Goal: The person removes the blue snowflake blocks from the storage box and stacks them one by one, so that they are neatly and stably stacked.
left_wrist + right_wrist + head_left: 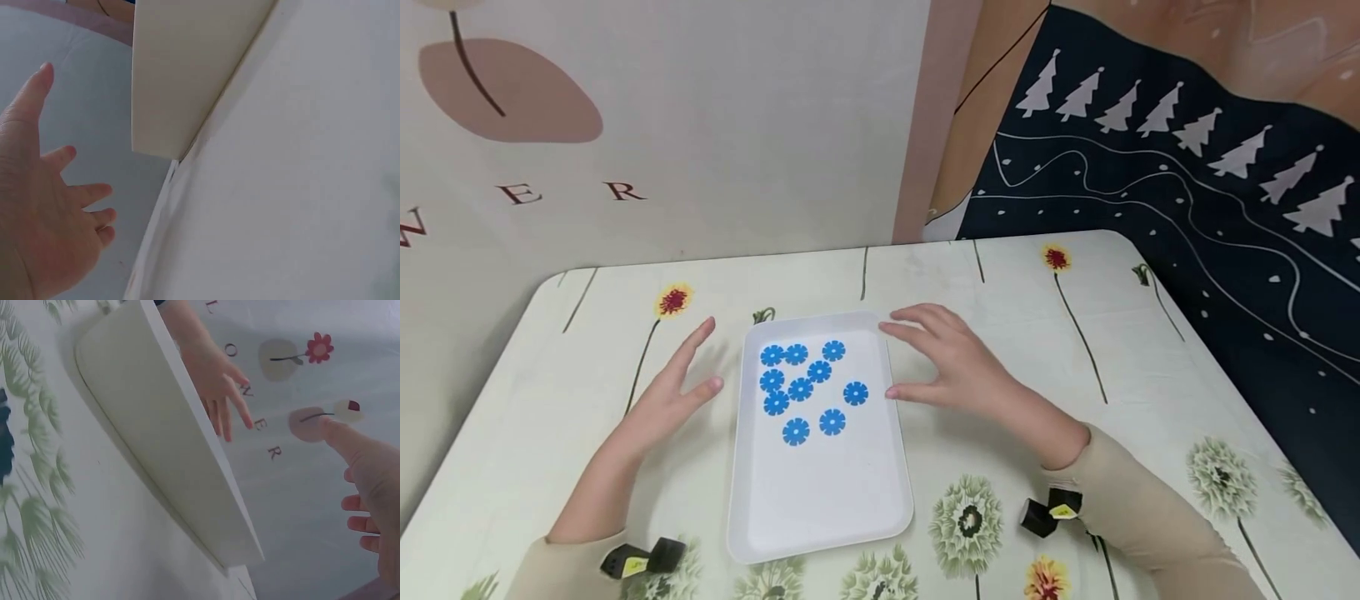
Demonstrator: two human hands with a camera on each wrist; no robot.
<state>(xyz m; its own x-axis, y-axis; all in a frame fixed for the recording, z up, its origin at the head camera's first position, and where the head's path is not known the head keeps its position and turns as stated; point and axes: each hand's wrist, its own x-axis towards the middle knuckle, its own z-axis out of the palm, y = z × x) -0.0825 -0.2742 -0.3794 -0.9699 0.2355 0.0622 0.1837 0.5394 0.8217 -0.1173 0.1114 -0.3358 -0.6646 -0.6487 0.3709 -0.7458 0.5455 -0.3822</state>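
Observation:
A white rectangular tray lies on the table with several blue notched discs scattered over its far half. To its left my left hand hovers with fingers extended and thumb spread, apart from the rim. At the tray's far right side, my right hand has its fingers loosely extended; its fingertips are close to the rim, and whether they touch it I cannot tell. Both wrist views show the tray's outer wall beside a hand with nothing in it. The discs are hidden in those views.
A flower-print cloth covers the table. Behind it stands a pale wall covering with letters, and at the right hangs a dark cloth with white trees. Black wrist devices sit on both sleeves.

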